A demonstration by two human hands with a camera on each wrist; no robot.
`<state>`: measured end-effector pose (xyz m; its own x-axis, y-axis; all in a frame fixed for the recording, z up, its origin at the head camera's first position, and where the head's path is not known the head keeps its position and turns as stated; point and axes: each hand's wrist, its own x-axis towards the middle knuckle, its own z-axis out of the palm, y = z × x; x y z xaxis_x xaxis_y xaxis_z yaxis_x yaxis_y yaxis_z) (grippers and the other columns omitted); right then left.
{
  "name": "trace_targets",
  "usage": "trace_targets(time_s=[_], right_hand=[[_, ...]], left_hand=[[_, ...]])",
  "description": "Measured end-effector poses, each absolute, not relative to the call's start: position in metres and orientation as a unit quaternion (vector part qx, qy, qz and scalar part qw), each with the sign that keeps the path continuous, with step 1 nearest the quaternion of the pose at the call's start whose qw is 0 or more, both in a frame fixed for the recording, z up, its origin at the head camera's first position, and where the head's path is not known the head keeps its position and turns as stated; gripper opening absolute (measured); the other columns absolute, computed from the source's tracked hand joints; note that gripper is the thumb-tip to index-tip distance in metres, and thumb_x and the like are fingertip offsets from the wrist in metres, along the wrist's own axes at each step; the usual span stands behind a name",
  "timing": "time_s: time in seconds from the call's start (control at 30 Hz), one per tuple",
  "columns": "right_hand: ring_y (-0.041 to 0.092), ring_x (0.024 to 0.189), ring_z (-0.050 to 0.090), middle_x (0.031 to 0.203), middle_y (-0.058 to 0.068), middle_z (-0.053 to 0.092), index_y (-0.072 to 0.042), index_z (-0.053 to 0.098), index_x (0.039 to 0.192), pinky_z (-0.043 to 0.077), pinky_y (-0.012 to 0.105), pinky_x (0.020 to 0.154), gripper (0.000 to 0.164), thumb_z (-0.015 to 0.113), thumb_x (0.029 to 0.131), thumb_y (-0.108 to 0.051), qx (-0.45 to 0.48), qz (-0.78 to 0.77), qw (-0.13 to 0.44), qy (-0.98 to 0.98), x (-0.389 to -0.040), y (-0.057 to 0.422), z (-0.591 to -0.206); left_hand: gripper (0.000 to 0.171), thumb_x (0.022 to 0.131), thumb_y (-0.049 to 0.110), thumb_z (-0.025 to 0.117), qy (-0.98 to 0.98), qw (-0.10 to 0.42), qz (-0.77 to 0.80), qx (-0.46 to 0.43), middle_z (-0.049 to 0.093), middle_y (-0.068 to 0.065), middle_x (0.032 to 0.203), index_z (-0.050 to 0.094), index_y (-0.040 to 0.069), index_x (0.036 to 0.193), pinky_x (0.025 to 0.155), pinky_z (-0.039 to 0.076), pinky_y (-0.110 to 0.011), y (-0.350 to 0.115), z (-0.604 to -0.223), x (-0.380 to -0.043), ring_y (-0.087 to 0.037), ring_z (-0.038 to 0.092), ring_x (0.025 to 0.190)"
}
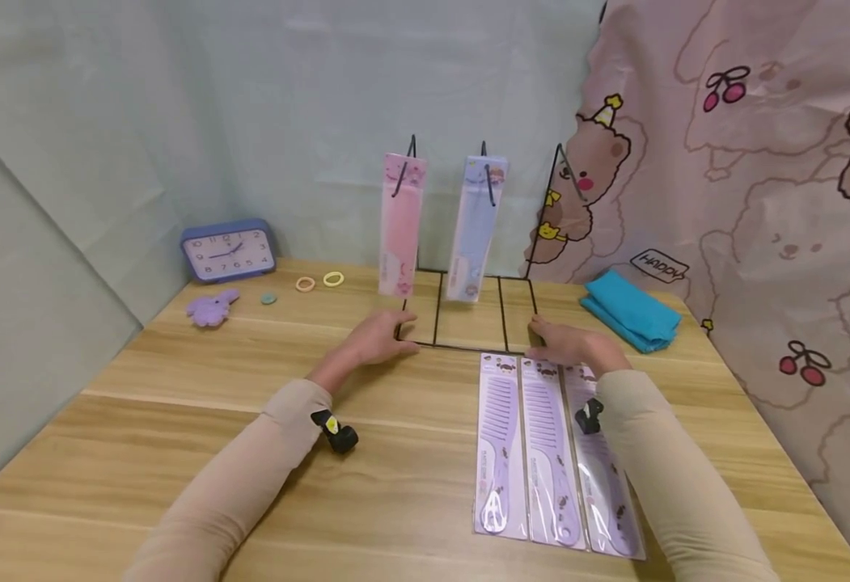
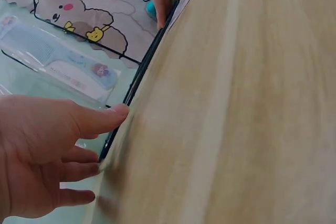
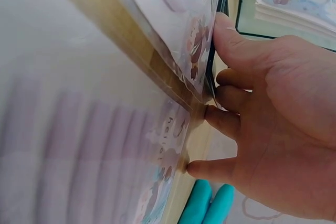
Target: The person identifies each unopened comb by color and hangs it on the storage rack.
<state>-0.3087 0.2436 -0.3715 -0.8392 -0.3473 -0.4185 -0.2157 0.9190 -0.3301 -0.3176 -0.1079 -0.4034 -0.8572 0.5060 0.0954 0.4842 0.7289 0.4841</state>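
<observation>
A black wire display rack (image 1: 468, 349) stands at the back of the table. My left hand (image 1: 378, 337) holds its front left corner, thumb along the front bar and fingers at the side. At the opposite front corner, my right hand (image 1: 573, 343) grips the wire in the same way. Pink packaged combs (image 1: 401, 230) hang from the left hook, and light blue packaged combs (image 1: 477, 230) from the middle one. The right hook (image 1: 572, 174) carries nothing. Three purple combs in clear packets (image 1: 501, 444) lie side by side before the rack, the rightmost partly under my right forearm.
Right of the rack lies a folded turquoise cloth (image 1: 632, 311). Toward the back left are a blue clock (image 1: 228, 250), a purple hair clip (image 1: 211, 309), a small teal piece (image 1: 268, 298), an orange ring (image 1: 305, 284) and a yellow ring (image 1: 333, 279). Curtains hang close behind.
</observation>
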Motion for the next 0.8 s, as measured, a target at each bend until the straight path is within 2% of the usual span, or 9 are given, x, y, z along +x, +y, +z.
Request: trace_targets(time_s=[0.23,0.53,0.8], right_hand=[[0.042,0.149,0.01,0.165,0.023,0.001,0.0,0.004,0.159,0.015,0.056,0.12,0.077,0.048,0.107,-0.035,-0.15,-0.127,0.239,0.951,-0.3099,0.2439,-0.3718],[0.043,0.149,0.011,0.165,0.023,0.001,0.0,0.004,0.159,0.015,0.055,0.12,0.077,0.049,0.106,-0.034,-0.144,-0.124,0.238,0.952,-0.3093,0.2435,-0.3707],[0.044,0.148,0.013,0.163,0.027,0.004,0.005,0.006,0.157,0.016,0.056,0.12,0.078,0.051,0.106,-0.033,-0.161,-0.111,0.235,0.952,-0.3105,0.2434,-0.3683]], left_hand=[[0.063,0.094,0.03,0.072,0.928,0.044,0.242,0.279,0.037,-0.027,0.153,0.049,0.001,0.145,0.117,0.028,-0.05,-0.1039,-0.4089,-0.3208,-0.04,0.037,0.141],[0.042,0.099,0.02,0.064,0.931,0.014,0.202,0.305,0.056,-0.015,0.141,0.06,0.007,0.138,0.111,0.039,-0.05,-0.1006,-0.4117,-0.3224,-0.036,0.052,0.13],[0.035,0.102,0.016,0.058,0.93,0.03,0.191,0.313,0.051,-0.017,0.146,0.064,0.01,0.135,0.113,0.036,-0.051,-0.1003,-0.4108,-0.3207,-0.038,0.048,0.134]])
